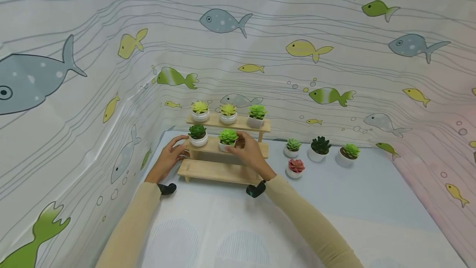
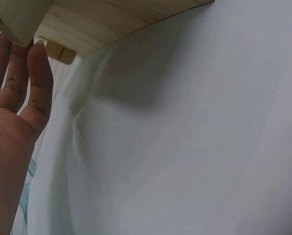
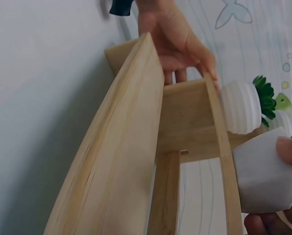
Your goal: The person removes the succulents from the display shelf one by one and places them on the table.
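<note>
In the head view my right hand [image 1: 248,152] pinches the white pot of a bright green artificial succulent [image 1: 228,136] at the middle tier of a three-tier wooden plant stand [image 1: 219,171]. The right wrist view shows fingertips on both sides of that white pot [image 3: 265,171], its base against the board. At the stand's left end my left hand [image 1: 172,158] grips the middle board's edge, close to a dark green succulent in a round ribbed pot [image 1: 198,135]. Three succulents stand along the top tier: two yellow-green ones [image 1: 200,111] [image 1: 228,113] and a green one [image 1: 256,116].
Right of the stand, on the pale tabletop [image 1: 372,193], are a small green succulent [image 1: 293,147], a red one [image 1: 295,168], a dark green one [image 1: 319,149] and a light green one [image 1: 347,154]. Fish-patterned cloth walls [image 1: 260,82] rise behind and at the left.
</note>
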Motion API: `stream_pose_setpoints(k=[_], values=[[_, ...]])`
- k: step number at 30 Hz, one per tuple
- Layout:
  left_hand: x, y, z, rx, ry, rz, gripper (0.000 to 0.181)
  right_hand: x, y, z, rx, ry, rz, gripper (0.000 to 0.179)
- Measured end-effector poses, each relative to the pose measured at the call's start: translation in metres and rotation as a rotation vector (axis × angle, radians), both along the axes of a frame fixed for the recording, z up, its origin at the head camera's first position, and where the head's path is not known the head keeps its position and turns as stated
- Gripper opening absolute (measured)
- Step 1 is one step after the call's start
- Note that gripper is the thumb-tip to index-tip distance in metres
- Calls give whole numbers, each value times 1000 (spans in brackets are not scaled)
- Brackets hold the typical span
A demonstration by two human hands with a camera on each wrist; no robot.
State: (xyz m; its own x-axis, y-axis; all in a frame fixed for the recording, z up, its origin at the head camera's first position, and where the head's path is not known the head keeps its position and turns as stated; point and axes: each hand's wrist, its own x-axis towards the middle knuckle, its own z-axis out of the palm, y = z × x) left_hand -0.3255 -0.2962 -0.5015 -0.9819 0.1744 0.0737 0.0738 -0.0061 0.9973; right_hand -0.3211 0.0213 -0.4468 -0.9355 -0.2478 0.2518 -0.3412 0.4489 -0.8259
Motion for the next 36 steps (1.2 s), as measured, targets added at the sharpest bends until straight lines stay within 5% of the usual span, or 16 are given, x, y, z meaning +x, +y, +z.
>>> stream_pose_setpoints(k=[36], values=[[-2,0,-2,-26,4,15,45,17,56,11,-66,-39,-6,70]])
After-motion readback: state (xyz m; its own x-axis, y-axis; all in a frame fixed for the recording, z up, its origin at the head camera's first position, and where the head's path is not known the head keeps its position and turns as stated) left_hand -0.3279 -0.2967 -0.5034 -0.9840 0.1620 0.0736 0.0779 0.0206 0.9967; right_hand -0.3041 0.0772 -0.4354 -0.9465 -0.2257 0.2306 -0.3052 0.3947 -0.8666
